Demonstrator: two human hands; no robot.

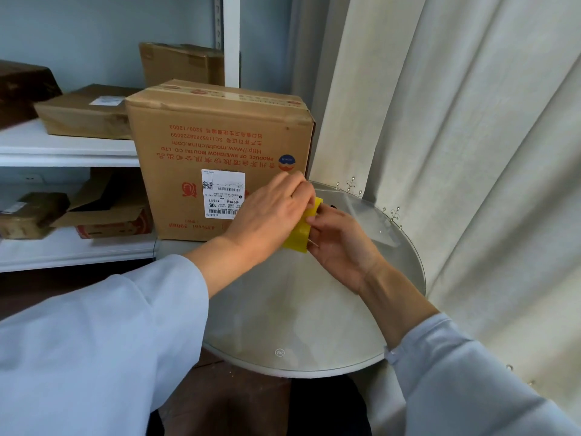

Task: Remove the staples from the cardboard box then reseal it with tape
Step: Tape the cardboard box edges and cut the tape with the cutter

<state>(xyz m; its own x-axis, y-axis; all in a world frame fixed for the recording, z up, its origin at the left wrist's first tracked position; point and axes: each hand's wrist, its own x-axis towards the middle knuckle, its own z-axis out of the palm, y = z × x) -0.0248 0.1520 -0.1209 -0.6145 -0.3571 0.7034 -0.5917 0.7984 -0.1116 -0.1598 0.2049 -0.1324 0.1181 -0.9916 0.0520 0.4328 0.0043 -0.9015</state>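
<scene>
Both hands meet over the round glass table (314, 309): the left hand (267, 215) curls over a yellow tape roll (301, 231), the right hand (339, 240) pinches its edge. Light and stiff, it is probably best held by its rim. Beyond stands the cardboard box (220, 146), then shelves (63, 149) and a curtain (456, 136).

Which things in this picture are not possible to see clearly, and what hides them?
Head view:
- Yellow tape roll: mostly covered by the left hand and right hand; its free end is hidden.
- Staples on the cardboard box: none visible; too small, or on hidden faces.
- White shipping label: small print unreadable, right corner behind the left hand.
- Glass round table: left rim hidden by the sleeve.
</scene>
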